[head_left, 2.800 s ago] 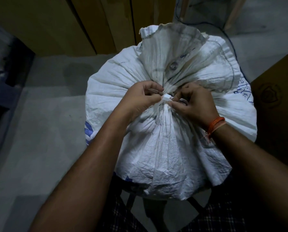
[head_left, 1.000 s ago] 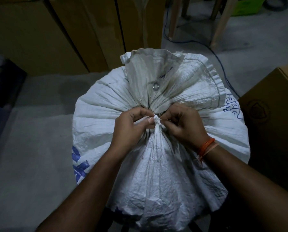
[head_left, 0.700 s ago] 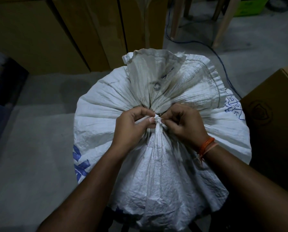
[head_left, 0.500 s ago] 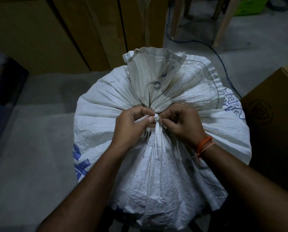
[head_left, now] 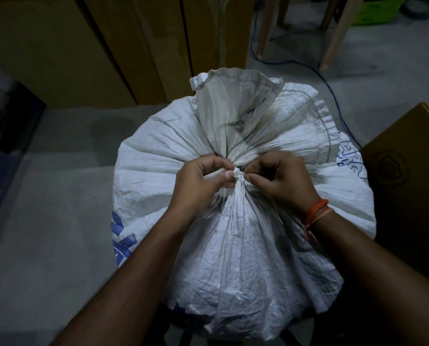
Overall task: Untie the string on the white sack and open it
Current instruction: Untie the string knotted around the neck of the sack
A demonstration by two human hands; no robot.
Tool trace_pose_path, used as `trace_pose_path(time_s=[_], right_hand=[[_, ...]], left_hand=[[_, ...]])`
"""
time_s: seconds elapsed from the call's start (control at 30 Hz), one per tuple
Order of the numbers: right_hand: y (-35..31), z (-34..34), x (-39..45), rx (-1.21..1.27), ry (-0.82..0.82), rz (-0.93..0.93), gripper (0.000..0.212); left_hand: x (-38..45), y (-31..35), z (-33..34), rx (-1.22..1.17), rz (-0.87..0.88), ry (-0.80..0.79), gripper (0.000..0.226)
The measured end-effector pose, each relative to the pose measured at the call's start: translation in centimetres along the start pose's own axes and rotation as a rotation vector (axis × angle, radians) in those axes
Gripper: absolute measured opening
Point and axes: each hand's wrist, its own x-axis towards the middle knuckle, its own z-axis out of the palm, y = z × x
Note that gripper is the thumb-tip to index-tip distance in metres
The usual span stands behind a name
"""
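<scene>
White woven sack (head_left: 233, 258), full and rounded, standing on grey floor (head_left: 46, 233) at centre frame, directly below the camera. Crinkled plastic weave, dull white, greyer and grubbier on the flared mouth. Neck gathered tight into radiating pleats, cinched by a small white knot of string (head_left: 237, 170) at the gather point. Above the knot, loose mouth (head_left: 236, 101) fanned up and away from the wearer, hem rolled at its far edge, a round metal eyelet (head_left: 239, 126) set in it. Blue print (head_left: 122, 240) on the sack's left flank, blue handwriting (head_left: 347, 158) on the right shoulder; neither readable. Still tied, mouth not open.

Left hand (head_left: 198, 186) curled over the pleats just left of the knot, thumb and forefinger pinched together on the string there, other fingers folded under. Right hand (head_left: 283, 181) mirrored just right of the knot, thumb and forefinger tips closed in a pinch at the knot; exactly which strand held, too small to tell. Fingertips of both hands nearly meeting across the knot. Orange band (head_left: 315, 211) round the right wrist.

Beyond the sack, brown cartons (head_left: 108, 46) side by side; another carton (head_left: 408, 183) close on the right. Blue cable (head_left: 330, 91) trailing across the floor behind, past pale wooden legs (head_left: 333, 33).
</scene>
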Motion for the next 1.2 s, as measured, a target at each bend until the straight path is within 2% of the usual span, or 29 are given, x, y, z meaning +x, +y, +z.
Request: trace_pose_path(time_s=[0.17, 0.63, 0.87, 1.2], right_hand=[[-0.2, 0.4, -0.1, -0.009, 0.005, -0.014, 0.004], [-0.8, -0.2, -0.2, -0.106, -0.013, -0.068, 0.007], [-1.3, -1.3, -0.2, -0.284, -0.03, -0.128, 0.008], [-0.6, -0.5, 0.2, -0.146, 0.033, -0.054, 0.007]], left_hand=[[-0.1, 0.1, 0.2, 0.008, 0.026, -0.007, 0.019], [0.1, 0.0, 0.2, -0.008, 0.024, -0.013, 0.014], [0.2, -0.1, 0.3, -0.029, 0.008, -0.011, 0.02], [0.3, -0.3, -0.3, -0.018, 0.02, -0.004, 0.013]])
